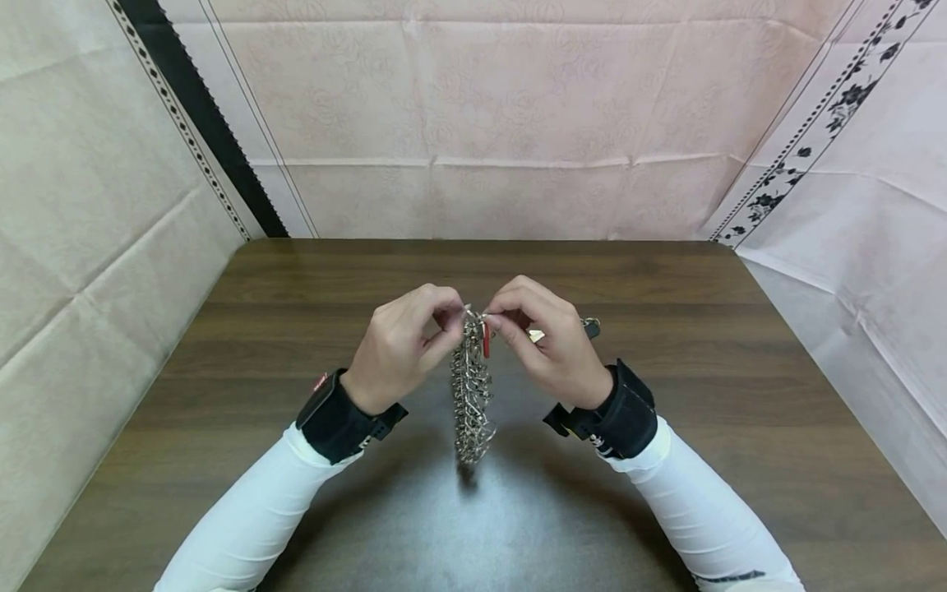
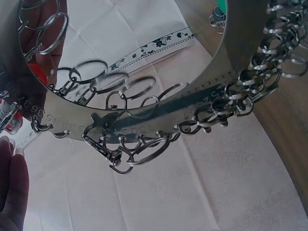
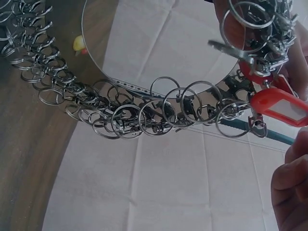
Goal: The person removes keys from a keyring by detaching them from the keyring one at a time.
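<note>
A round metal key holder (image 2: pixel 159 115) hangs edge-on between the hands in the head view. Many snap hooks and split rings (image 3: pixel 187 108) line its flat, numbered band. My left hand (image 1: pixel 403 341) pinches the top of the holder between thumb and fingertips. Beside it, my right hand (image 1: pixel 543 337) pinches a small metal piece by the holder, apparently the ring of a red key tag (image 3: pixel 279 107). That tag (image 1: pixel 486 339) dangles just under the right fingertips. The pinched part itself is mostly hidden by the fingers.
Behind the right hand, a dark-ended item with metal on it (image 1: pixel 591 327) lies partly hidden on the brown wooden table (image 1: pixel 296 329). A yellow item (image 3: pixel 78 43) and a green one (image 2: pixel 222 6) also show on the tabletop. Pale patterned cloth (image 1: pixel 518 123) hangs around the table.
</note>
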The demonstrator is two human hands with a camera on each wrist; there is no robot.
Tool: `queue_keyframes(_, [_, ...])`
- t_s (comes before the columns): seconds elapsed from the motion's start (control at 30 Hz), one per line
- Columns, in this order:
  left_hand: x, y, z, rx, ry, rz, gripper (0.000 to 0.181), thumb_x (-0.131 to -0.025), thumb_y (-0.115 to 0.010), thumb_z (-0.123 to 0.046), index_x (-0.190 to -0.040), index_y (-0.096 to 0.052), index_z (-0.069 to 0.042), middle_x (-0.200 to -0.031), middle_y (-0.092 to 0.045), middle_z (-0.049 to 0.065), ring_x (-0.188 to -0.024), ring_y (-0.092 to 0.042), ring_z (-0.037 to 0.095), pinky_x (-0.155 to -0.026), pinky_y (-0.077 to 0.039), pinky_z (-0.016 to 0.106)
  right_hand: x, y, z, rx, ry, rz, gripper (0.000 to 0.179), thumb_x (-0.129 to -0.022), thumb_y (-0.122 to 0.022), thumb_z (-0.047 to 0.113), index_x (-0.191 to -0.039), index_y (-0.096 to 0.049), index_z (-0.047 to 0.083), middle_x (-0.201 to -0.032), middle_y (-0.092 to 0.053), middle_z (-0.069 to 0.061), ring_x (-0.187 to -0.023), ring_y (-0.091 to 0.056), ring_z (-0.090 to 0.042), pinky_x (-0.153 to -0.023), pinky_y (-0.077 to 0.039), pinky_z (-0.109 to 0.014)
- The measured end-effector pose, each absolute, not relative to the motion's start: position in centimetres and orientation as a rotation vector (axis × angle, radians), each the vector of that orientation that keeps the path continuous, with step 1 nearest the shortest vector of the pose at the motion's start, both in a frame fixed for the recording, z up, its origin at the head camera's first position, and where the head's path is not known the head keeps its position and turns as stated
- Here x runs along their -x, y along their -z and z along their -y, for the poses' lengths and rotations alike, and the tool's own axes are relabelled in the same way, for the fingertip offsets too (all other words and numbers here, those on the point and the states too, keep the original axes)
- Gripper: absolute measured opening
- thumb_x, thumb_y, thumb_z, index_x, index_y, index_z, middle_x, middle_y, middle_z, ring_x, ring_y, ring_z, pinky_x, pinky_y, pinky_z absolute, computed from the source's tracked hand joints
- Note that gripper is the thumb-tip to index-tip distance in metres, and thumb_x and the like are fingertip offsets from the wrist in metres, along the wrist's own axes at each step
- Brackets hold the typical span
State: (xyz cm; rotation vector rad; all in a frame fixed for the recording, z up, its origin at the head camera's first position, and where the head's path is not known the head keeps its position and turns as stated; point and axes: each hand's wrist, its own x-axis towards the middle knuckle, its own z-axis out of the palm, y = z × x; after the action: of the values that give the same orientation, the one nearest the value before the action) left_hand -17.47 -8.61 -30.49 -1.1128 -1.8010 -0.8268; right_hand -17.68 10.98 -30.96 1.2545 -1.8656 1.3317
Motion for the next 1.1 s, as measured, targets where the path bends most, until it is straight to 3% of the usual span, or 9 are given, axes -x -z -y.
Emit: queue_keyframes(1.1, [17.29, 30.64, 8.48, 1.16, 0.797, 1.836, 0.014, -0.082, -0.059, 0.006, -0.093, -0.054, -0.002, -0.078, -0.058, 0.006, -0.068, -0.055, 0.01, -0.061, -0.05, 0.021, 17.52, 30.82, -10.94, -1.221, -1.317, 1.872, 0.007, -0.088, -0.061, -0.003, -0.092, -0.06, 0.003, -0.083, -0.055, -0.001, -0.071, -0.049, -0.008, -0.056, -0.043, -0.022])
